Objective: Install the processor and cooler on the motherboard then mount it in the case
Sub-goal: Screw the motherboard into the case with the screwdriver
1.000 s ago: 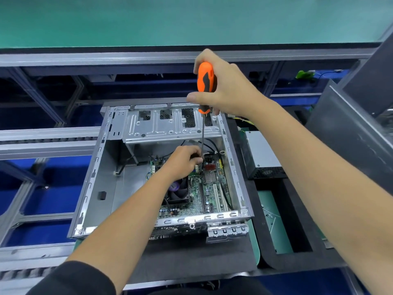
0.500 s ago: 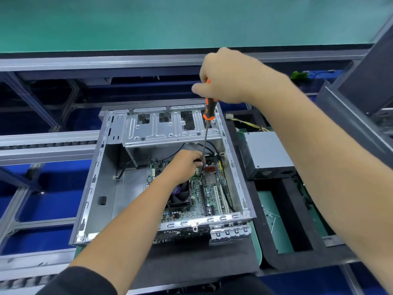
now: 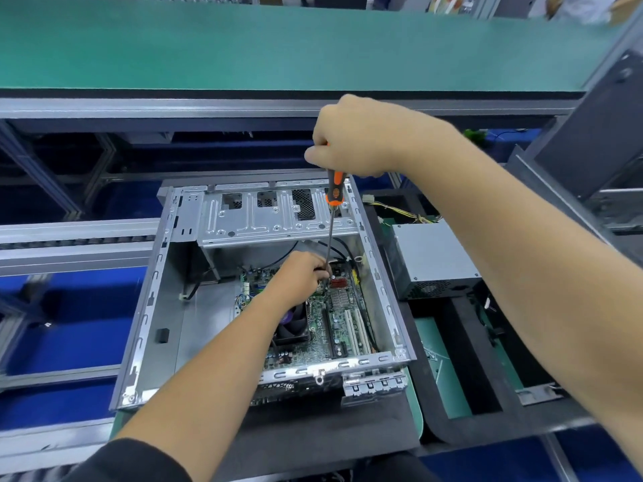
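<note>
An open grey computer case (image 3: 149, 307) lies on its side on a dark mat. Inside it rests the green motherboard (image 3: 342, 323) with a black fan cooler (image 3: 292, 328), partly hidden by my left forearm. My right hand (image 3: 358, 137) is closed around the orange and black handle of a long screwdriver (image 3: 330, 234), held almost upright with its tip down at the board's far edge. My left hand (image 3: 301, 276) reaches into the case and pinches the shaft near the tip.
A grey power supply (image 3: 433, 257) with yellow wires sits right of the case. A drive cage (image 3: 278, 217) spans the case's far end. Green panels lie in black foam (image 3: 476, 373) at the right. A green bench surface (image 3: 278, 46) and metal rails run behind.
My right hand has turned over the screwdriver handle, now covering most of the orange grip. My left hand stays at the shaft's tip. The view has shifted slightly.
</note>
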{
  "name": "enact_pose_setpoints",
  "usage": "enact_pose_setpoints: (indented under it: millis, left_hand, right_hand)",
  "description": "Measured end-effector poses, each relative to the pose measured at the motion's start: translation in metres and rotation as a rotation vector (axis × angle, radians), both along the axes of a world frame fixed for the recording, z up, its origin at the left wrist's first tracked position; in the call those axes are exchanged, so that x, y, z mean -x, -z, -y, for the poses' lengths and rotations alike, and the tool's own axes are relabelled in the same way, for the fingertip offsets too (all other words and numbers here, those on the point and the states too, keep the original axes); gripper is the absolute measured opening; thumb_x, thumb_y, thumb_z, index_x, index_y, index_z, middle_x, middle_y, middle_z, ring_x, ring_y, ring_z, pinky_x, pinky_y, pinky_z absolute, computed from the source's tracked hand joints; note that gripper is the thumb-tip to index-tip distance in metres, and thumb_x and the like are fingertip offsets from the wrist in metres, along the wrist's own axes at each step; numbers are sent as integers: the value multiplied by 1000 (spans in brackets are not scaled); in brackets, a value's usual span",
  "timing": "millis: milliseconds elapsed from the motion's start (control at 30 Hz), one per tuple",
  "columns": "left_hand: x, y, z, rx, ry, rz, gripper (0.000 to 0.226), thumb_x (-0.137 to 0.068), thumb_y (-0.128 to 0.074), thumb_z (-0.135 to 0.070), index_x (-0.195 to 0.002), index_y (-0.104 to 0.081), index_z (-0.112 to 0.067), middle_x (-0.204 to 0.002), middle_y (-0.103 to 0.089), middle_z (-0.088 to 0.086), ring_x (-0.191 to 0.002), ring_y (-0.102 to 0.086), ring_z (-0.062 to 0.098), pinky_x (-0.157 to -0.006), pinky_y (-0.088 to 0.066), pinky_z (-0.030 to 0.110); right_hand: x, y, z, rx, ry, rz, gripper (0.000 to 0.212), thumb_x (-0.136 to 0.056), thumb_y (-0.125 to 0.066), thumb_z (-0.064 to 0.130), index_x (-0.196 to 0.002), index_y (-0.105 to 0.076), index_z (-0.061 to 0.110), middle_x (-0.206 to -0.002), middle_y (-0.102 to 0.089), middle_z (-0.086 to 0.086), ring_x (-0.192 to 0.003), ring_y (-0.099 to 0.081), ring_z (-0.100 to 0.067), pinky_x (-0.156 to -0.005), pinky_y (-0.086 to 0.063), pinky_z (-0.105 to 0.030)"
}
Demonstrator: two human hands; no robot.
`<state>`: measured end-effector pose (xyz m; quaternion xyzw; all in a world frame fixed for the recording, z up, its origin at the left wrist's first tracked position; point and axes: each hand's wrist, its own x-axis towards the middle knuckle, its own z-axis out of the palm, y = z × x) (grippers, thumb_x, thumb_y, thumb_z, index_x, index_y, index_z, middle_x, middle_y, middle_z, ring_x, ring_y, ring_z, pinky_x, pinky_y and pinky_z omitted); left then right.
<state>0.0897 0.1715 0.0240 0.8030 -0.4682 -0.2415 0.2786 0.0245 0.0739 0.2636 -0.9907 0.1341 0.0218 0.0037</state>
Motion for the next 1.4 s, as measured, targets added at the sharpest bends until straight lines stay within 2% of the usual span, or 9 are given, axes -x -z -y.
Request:
enact_pose_setpoints:
  millis: [233,400,567,667,833,1000,1133,1233,1400]
  left_hand:
    - [-2,4,3,-29,1,28,18,-93,-58,-10,-96,-72,1,-103,-69,12,-86,-63,25,-80,-52,35]
    - [-1,8,5,-24,6,47,22,-91,-58,-1,-110,-69,-1,-122,-64,8,-112,-58,19,-89,-36,13]
    - [-1,9,4,-29,19,73,23,-89,-59,2,-109,-69,-1,-124,-63,9,-112,-58,20,-91,-40,18]
    - [-3,10,2,-37,31,22,26,-86,-54,12,-98,-73,-2,-115,-66,7,-106,-61,16,-88,-43,10]
    - [-3,10,-1,-55,89,-24,19,-90,-57,2,-86,-70,-12,-112,-64,-1,-100,-58,13,-96,-47,27]
    - [-3,11,2,-48,89,18,16,-93,-60,-15,-94,-72,-4,-107,-66,1,-86,-57,12,-86,-46,27]
    - [-4,12,4,-58,89,36,16,-94,-55,-9,-95,-70,-2,-105,-64,3,-87,-56,12,-88,-48,27]
    - [-5,16,5,-71,98,78,18,-95,-55,-8,-102,-70,-2,-110,-64,3,-88,-56,11,-83,-46,20]
    - [-6,19,8,-99,104,95,19,-96,-54,-11,-101,-70,-2,-112,-65,5,-85,-55,9,-73,-41,14]
  right_hand:
    - [7,-7,6,-84,-92,-61,3,-89,-59,21,-90,-61,22,-78,-57,9,-66,-54,-5,-52,-34,-25]
    - [2,2,3,31,4,29,36,-91,-52,35,-63,-48,12,-55,-49,-5,-53,-49,-21,-50,-36,-28]
    - [9,-11,8,-99,-59,-188,11,-88,-52,23,-95,-61,21,-95,-61,2,-65,-64,-16,-57,-44,-31]
    - [9,-9,2,-113,-106,-66,7,-87,-57,17,-87,-62,23,-71,-56,15,-59,-54,1,-52,-35,-23]
    - [2,0,1,30,48,-18,38,-94,-48,31,-63,-44,9,-48,-46,-2,-42,-47,-16,-49,-37,-26]
    - [9,-17,7,-128,-43,-237,14,-93,-50,26,-104,-55,20,-99,-56,5,-65,-65,-14,-57,-40,-30]
    - [9,-13,2,-81,-131,-36,8,-90,-57,21,-84,-61,20,-75,-54,13,-66,-50,-4,-54,-36,-25]
    - [4,-3,-2,24,17,-6,35,-97,-45,28,-65,-46,12,-61,-46,-2,-54,-44,-15,-48,-33,-27]
    - [11,-14,5,-91,-55,-205,13,-89,-50,17,-100,-54,23,-100,-53,6,-73,-56,-14,-57,-40,-31]
